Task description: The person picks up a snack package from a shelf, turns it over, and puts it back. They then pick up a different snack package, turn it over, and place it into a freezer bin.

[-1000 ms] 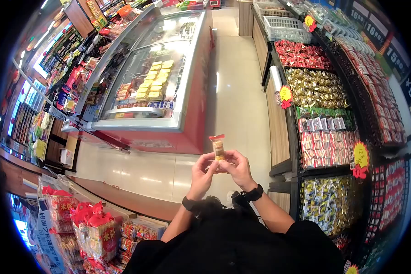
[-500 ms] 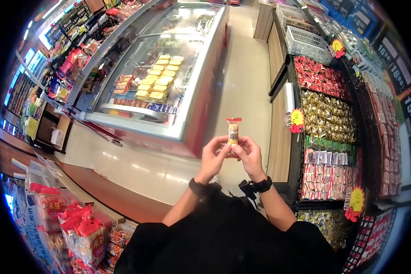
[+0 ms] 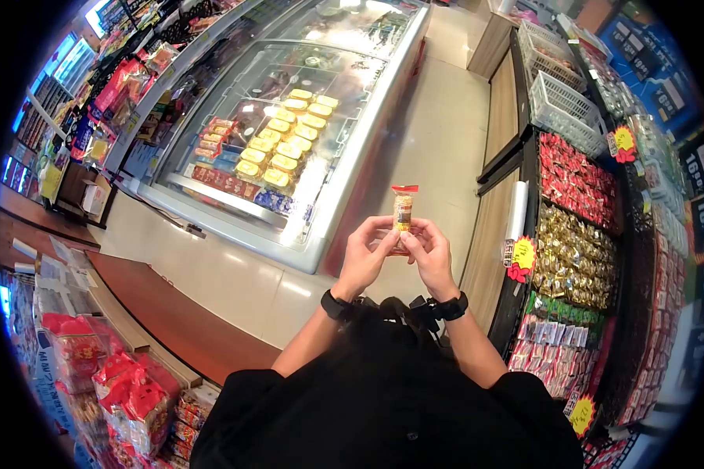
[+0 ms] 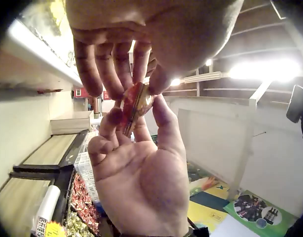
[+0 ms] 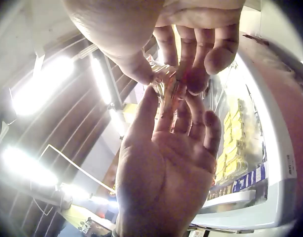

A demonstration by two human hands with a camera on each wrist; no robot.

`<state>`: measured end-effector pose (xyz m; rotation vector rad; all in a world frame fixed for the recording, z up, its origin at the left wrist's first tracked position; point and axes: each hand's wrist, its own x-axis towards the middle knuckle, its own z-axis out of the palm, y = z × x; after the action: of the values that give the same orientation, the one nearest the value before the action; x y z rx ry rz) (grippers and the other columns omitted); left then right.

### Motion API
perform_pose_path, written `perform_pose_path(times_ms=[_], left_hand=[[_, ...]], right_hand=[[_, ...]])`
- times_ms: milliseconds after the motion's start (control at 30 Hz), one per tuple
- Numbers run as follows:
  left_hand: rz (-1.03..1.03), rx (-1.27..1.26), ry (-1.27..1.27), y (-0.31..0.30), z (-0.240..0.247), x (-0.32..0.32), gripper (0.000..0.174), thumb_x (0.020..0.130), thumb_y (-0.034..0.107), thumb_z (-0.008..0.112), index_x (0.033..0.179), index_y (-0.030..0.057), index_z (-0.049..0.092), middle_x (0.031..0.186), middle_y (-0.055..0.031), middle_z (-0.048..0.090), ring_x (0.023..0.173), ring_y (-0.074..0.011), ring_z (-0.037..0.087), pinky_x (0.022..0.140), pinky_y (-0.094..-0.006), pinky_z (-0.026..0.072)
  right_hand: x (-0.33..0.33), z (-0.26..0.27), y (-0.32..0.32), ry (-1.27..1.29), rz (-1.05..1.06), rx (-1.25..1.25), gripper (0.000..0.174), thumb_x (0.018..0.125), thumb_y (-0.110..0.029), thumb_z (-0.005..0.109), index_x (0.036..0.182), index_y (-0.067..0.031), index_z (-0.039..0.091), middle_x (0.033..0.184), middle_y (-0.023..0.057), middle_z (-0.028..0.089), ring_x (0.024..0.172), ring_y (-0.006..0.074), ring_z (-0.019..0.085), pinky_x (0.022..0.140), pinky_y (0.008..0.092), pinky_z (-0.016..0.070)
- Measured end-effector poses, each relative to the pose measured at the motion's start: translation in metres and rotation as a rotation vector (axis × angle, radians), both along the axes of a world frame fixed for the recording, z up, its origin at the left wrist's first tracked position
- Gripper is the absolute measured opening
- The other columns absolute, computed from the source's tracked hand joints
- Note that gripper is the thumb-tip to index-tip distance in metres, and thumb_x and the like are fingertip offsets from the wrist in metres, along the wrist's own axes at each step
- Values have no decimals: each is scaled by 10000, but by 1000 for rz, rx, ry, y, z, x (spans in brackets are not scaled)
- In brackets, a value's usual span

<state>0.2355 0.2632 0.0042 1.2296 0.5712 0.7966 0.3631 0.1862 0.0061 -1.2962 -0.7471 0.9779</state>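
Observation:
A small wrapped snack bar (image 3: 403, 209) with a red end stands upright in front of my body in the head view. Its clear middle shows pale, grainy food and a dark label. My left hand (image 3: 365, 256) pinches its lower part from the left. From the other side, my right hand (image 3: 434, 258) grips the same part, both thumbs side by side on the near face. In the left wrist view, the wrapper (image 4: 133, 106) appears edge-on between the two hands' fingertips. The right wrist view shows the crinkled wrapper (image 5: 164, 86) partly hidden by fingers.
A glass-topped chest freezer (image 3: 313, 254) with yellow packs (image 3: 276, 178) stands ahead on the left. Shelves of red-wrapped sweets (image 3: 579, 184) and gold-wrapped sweets (image 3: 575, 258) line the right, with white baskets (image 3: 567, 109) farther along. Large red-topped snack bags (image 3: 137, 395) sit at lower left.
The head view has turned and shifted, so the freezer and right-hand shelves appear displaced. The hands with the snack bar sit slightly higher and farther right in the picture; both keep their hold.

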Motion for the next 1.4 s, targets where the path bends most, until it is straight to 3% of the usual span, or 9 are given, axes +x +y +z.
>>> perform_pose_path(times_ms=[233,333,733,1000,1200,1400], left_hand=[[54,-67,-5,47,-5,34,281,953,100,596,1191,-42,545,1013,-104,637,893,-147,636,789,-319,586],[101,-85,2,65,-10,61,280,954,103,598,1191,-38,546,983,-101,641,879,-149,640,789,-318,586],[380,-100,-27,131,-6,171,311,962,118,591,1218,-52,544,980,-115,644,883,-151,645,776,-310,589],[697,-134,50,148,0,165,263,950,124,617,1161,-31,591,1012,-67,658,887,-97,614,790,-248,514],[878,-58,133,185,-14,145,249,942,102,622,1146,-37,594,1024,-71,658,926,-104,617,799,-246,514],[893,-86,-26,249,-21,135,263,935,92,628,1141,-64,580,1046,-98,634,902,-121,617,767,-276,560]], right_hand=[[43,-16,55,76,92,26,307,925,-134,610,1191,12,565,1015,41,646,762,49,565,571,200,449],[71,-22,82,94,134,37,300,929,-162,620,1189,-21,569,962,3,665,773,36,584,562,176,406],[194,-8,189,75,424,33,305,923,-149,636,1179,5,577,972,32,674,792,48,609,585,174,427],[185,-9,248,177,694,-10,322,925,-110,644,1191,54,563,998,73,674,846,77,632,746,211,514],[161,-9,300,156,803,-9,331,921,-106,651,1193,62,566,1015,86,668,847,81,634,735,209,523],[148,-5,359,27,747,13,340,923,-136,657,1198,46,572,979,60,680,780,54,624,593,179,462]])
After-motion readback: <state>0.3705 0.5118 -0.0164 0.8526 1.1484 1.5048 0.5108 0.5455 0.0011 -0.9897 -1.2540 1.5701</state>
